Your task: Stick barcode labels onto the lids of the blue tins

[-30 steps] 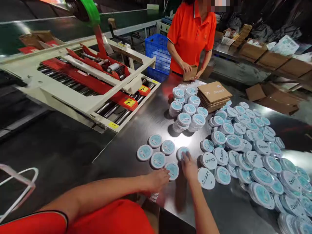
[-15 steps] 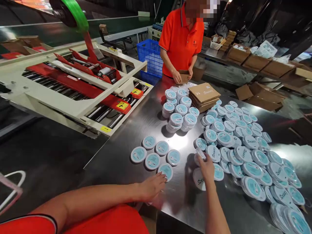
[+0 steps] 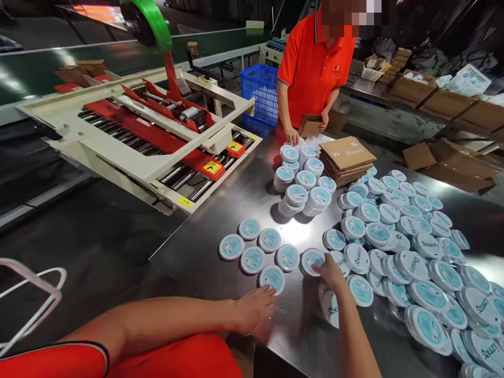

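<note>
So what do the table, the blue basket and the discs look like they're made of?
Table: probably steel, smooth, from its grey sheen and bright glare. Basket: likely moulded plastic, evenly blue with lattice walls. Discs: perhaps plastic, smooth, from the clean white rims; unsure.

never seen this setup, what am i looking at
One camera, worn on a person's head, looks forward and down at their bare left hand and right hand. The shiny grey metal table bears many round white-and-blue discs. The left hand has fingertips on one disc; the right hand touches another disc, its grip unclear. Opposite, a co-worker in an orange shirt has a hand on a brown cardboard box; a cream-and-red metal roller machine stands beside the table.
</note>
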{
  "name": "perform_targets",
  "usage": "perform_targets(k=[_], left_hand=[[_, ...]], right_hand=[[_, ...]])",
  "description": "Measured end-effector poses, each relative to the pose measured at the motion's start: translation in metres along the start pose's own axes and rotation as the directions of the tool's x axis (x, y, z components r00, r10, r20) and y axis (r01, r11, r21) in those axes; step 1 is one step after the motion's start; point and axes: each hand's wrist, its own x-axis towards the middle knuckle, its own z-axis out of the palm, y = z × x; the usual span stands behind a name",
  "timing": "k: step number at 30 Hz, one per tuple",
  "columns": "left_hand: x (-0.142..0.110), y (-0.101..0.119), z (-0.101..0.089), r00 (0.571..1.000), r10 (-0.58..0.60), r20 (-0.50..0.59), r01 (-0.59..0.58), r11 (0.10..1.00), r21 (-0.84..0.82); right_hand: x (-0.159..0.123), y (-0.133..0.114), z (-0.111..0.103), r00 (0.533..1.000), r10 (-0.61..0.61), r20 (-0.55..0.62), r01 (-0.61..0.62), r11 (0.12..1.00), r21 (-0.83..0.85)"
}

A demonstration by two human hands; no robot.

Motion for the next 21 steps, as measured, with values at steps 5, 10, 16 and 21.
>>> perform_targets(k=[5,10,16,21], left_hand=[[0.01,0.007,0.014,0.997,-0.023,-0.078,0.019,0.998,-0.056],[0.039,0.0,0.011,0.994,-0.068,-0.082,0.062,0.995,-0.075],[0.065,-0.015,-0.016,0.978,-0.206,-0.036,0.202,0.976,-0.083],[0.063,0.002,-0.015,0.983,-0.149,-0.11,0.132,0.979,-0.153]], right_hand=[[-0.024,-0.022,0.016,0.996,-0.079,-0.05,0.059,0.948,-0.312],[-0.043,-0.031,0.046,0.972,-0.231,0.034,0.221,0.866,-0.449],[-0.061,0.019,0.026,0.919,-0.38,-0.101,0.318,0.869,-0.378],[-0.113,0.072,0.024,0.943,-0.12,-0.311,0.022,0.954,-0.299]])
